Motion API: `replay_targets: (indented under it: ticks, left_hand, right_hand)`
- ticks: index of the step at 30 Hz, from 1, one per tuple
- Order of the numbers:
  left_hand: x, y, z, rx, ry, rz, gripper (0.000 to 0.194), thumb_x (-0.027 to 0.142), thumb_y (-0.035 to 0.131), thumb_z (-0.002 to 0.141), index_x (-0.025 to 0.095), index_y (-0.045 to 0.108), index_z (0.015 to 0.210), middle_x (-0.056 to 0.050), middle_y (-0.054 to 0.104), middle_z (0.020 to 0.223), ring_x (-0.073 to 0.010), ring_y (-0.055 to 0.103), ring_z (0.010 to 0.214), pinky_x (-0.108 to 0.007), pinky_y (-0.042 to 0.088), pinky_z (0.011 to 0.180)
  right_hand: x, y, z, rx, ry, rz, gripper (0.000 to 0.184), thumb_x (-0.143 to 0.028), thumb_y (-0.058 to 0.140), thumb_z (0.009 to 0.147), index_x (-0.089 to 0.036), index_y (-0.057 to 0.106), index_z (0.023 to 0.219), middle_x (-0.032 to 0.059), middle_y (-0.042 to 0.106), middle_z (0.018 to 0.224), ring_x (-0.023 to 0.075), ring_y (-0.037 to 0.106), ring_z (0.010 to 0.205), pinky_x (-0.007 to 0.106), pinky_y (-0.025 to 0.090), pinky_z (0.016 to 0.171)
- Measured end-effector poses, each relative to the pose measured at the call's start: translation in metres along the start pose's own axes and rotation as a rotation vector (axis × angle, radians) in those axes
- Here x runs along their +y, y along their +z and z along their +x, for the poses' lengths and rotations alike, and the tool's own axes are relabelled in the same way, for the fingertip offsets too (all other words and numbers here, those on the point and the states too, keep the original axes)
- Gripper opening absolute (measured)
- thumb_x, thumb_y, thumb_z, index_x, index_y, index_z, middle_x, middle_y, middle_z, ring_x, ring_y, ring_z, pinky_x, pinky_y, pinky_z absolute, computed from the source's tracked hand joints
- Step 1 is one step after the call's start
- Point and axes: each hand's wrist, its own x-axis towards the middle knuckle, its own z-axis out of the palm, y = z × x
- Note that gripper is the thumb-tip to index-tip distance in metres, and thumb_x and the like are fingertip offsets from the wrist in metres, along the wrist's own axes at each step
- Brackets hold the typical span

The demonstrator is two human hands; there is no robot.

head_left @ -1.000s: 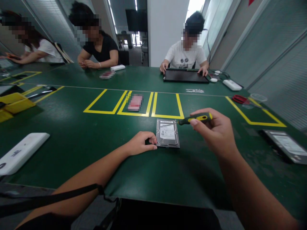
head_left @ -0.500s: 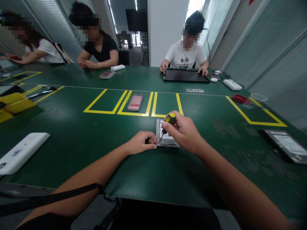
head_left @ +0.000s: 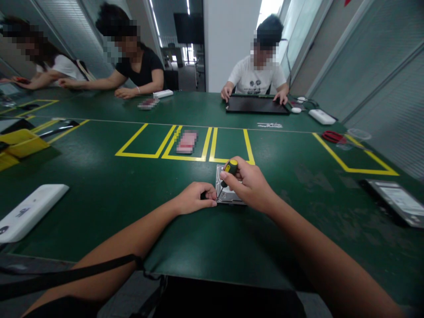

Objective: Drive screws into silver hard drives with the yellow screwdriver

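Green surface (head_left: 185, 247): the hard drive (head_left: 230, 197) lies flat, nearer you than the yellow tape (head_left: 232, 160).
Left hand (head_left: 194, 198): curled at its left edge (grip unclear); brace firmly.
Right hand (head_left: 251, 183): wrapped round the screwdriver (head_left: 232, 166); straighten its slant, press squarely.

Dim, cool illumination recorded; bright daylight admitted beside the rear pillar, soft sheen cast on the green table (head_left: 185, 238), wide-angle stretching noted toward the edges, faces pixelated.

Pink item inside yellow tape (head_left: 205, 150)
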Motion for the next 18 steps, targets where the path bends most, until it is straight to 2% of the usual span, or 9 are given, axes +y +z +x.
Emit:
replay_targets:
  ticks: [10,15,18]
  left_hand:
    - [-0.0002,0.0004,0.0002,-0.007,-0.01,0.002,0.019,0.032,0.071,0.083,0.015,0.065,0.088,0.0,0.064,0.079,-0.0134,0.058,0.073,-0.027,0.045,0.071]
    - [0.0007,-0.0003,0.0008,-0.013,-0.008,0.008,0.019,0.032,0.07,0.083,0.015,0.065,0.088,0.0,0.063,0.079,-0.0133,0.057,0.073,-0.026,0.045,0.071]
    - [0.0016,-0.0004,0.001,-0.014,-0.004,0.01,0.018,0.032,0.07,0.083,0.015,0.065,0.086,0.0,0.063,0.078,-0.0133,0.057,0.073,-0.026,0.044,0.071]
  right_hand:
    - [0.0039,0.0036,0.0007,-0.001,0.002,0.0,0.027,-0.043,0.052,0.095,-0.017,0.049,0.089,-0.0027,0.051,0.067,0.0085,0.043,0.058,0.026,0.029,0.058]
    - [0.0007,0.0015,0.0043,0.016,-0.072,-0.071,0.029,-0.041,0.056,0.092,-0.015,0.055,0.082,0.0009,0.051,0.074,0.0099,0.044,0.066,0.026,0.03,0.062]
    - [-0.0021,-0.0015,0.0063,-0.002,-0.094,-0.054,0.024,-0.038,0.061,0.089,-0.014,0.06,0.091,0.001,0.054,0.078,0.0101,0.046,0.068,0.026,0.032,0.064]
